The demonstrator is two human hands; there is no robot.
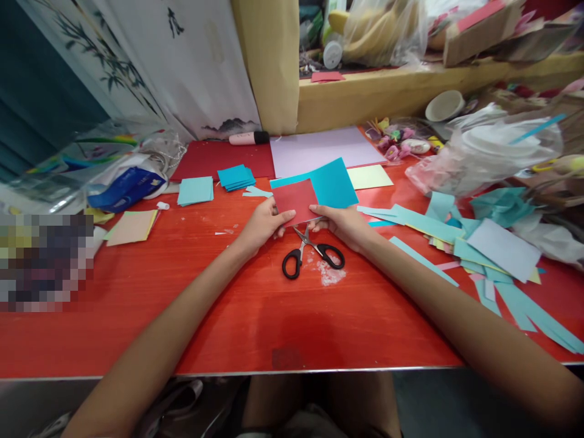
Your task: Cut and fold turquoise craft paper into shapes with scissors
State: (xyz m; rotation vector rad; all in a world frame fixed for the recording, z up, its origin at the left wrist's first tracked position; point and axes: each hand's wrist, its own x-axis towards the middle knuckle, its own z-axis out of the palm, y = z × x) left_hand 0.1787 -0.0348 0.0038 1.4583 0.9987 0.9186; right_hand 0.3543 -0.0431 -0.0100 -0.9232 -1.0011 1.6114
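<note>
Red paper, a small square, is held just above the middle of the red bench. The left hand and the right hand each have their fingers closed in a pinch on one of its lower corners. The fingertips cover parts of its bottom edge. Behind it is a larger teal sheet, partly covered by the square; whether the hands grip this too or it lies on the bench cannot be told.

Black-handled scissors lie just below the hands, their blade tips hidden under the fingers, beside a whitish smear. Farther back are a lilac sheet and a pale yellow sheet. To the left are a stack of teal squares and lighter blue squares. A heap of teal offcuts and a clear plastic bag crowd the right side, running off the frame. At far left a pixelated patch hides whatever is there.
</note>
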